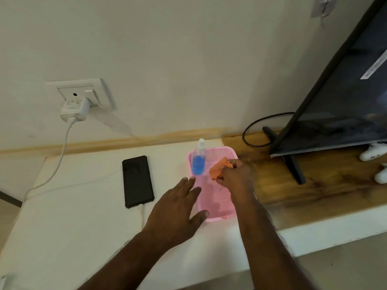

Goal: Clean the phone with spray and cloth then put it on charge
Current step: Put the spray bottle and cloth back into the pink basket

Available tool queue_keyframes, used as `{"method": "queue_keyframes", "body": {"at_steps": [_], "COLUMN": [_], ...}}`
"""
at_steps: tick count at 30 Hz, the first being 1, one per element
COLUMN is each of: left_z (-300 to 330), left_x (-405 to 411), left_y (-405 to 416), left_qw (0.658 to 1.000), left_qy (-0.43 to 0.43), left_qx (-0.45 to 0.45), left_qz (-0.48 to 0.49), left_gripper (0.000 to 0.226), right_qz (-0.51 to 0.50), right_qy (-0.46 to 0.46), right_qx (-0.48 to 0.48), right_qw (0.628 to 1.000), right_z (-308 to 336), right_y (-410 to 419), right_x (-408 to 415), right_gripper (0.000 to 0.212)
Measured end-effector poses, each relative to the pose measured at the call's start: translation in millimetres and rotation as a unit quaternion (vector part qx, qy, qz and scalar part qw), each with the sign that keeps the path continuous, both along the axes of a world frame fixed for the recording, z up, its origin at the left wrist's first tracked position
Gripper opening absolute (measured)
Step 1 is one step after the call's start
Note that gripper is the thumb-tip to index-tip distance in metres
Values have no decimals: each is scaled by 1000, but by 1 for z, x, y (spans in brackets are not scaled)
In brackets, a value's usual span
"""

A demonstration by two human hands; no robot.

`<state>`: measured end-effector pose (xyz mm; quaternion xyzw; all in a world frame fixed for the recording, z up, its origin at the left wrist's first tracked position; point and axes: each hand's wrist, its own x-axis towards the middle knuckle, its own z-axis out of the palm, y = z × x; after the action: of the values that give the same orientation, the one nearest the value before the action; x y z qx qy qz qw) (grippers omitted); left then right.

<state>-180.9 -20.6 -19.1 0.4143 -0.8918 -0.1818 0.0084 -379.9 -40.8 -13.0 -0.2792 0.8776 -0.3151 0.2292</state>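
A black phone lies face up on the white counter, with a white cable at its near end. To its right, a pink mesh basket holds an upright spray bottle of blue liquid. My right hand is over the basket, fingers closed on an orange cloth beside the bottle. My left hand hovers open and flat against the basket's left rim, holding nothing.
A white charger sits plugged into the wall socket, its cable trailing down to the counter. A black TV on a stand stands on the wooden surface at the right, with a black cord behind.
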Motion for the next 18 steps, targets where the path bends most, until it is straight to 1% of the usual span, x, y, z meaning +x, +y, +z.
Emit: {"method": "queue_keyframes", "body": {"at_steps": [1, 3, 6, 9, 11, 14, 15, 18], "left_z": [-1, -2, -5, -9, -10, -13, -14, -17], "left_x": [0, 2, 6, 8, 8, 7, 7, 3], "left_y": [0, -1, -4, -3, -3, -3, -3, -1], "left_qw": [1000, 1000, 999, 999, 999, 998, 998, 998], "left_qy": [2, 13, 29, 38, 41, 45, 48, 58], "left_qx": [2, 4, -7, 6, 9, 10, 10, -1], "left_qz": [-4, -10, -21, -27, -31, -31, -30, -25], "left_gripper": [84, 90, 95, 97, 99, 99, 98, 95], "right_qz": [12, 25, -9, 3, 19, 56, 56, 50], "right_qy": [10, 42, 80, 138, 127, 148, 145, 106], "right_qx": [21, 54, 59, 74, 75, 140, 148, 124], "right_qw": [1000, 997, 995, 988, 989, 977, 977, 985], "right_z": [-1, -5, -6, -4, -3, -6, -7, -5], "right_y": [-4, -7, -3, -3, -4, -2, -2, -5], "right_x": [2, 5, 10, 17, 19, 18, 17, 13], "right_gripper": [33, 37, 39, 48, 47, 45, 45, 48]}}
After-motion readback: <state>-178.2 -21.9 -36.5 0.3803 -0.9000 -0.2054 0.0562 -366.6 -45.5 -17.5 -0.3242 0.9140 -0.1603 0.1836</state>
